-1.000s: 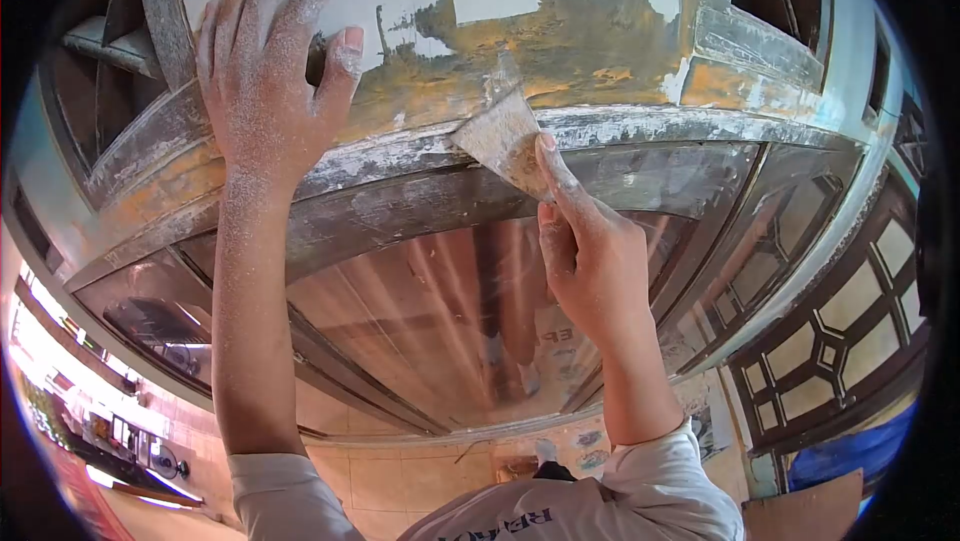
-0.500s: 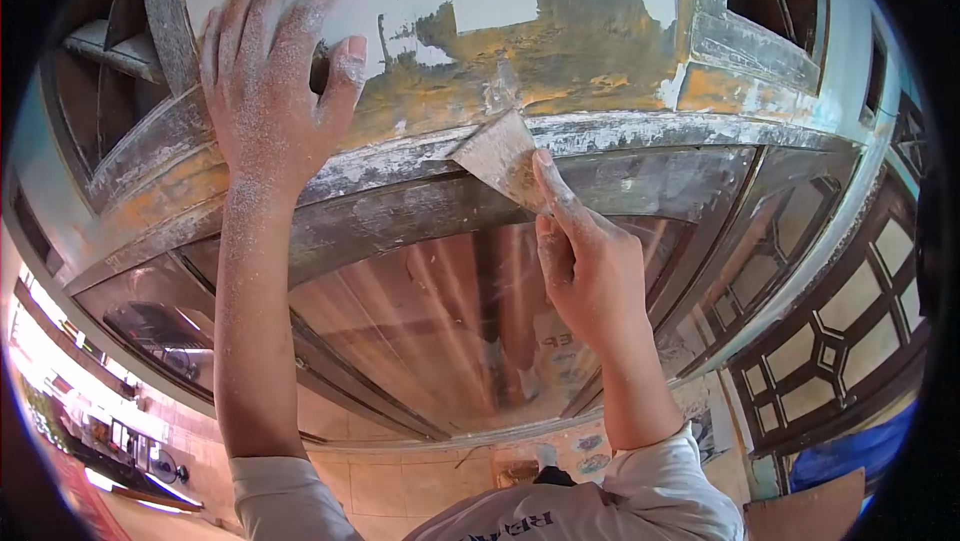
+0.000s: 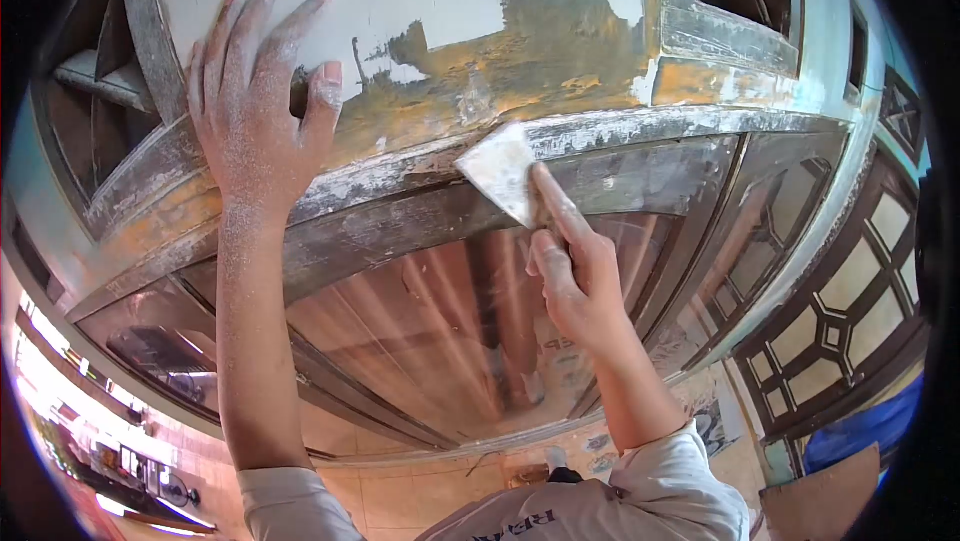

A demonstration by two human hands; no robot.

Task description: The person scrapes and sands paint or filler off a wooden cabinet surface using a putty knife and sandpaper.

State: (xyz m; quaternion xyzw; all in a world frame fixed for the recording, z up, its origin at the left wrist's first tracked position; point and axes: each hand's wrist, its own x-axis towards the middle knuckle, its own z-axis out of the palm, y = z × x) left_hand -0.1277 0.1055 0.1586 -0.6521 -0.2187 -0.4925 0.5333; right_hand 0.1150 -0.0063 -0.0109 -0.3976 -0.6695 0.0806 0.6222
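Observation:
My right hand [image 3: 575, 276] grips a putty knife [image 3: 500, 173] with the index finger laid along its blade. The blade edge rests on the grey moulding [image 3: 640, 131] of an old wooden door frame, just under a panel [image 3: 420, 1] where white paint has come off to bare brown wood. My left hand [image 3: 255, 106], dusted white, lies flat with fingers spread against the panel and the moulding to the left. It holds nothing.
Below the moulding a glass pane [image 3: 440, 331] reflects the room. To the right stands dark lattice woodwork [image 3: 840, 321] with pale panes. An open recess [image 3: 90, 101] shows at upper left. A tiled wall [image 3: 400, 481] lies beneath the frame.
The putty knife has slid down from the bare wood of the panel onto the moulding's edge. My left hand stays pressed in the same place; the view has shifted slightly.

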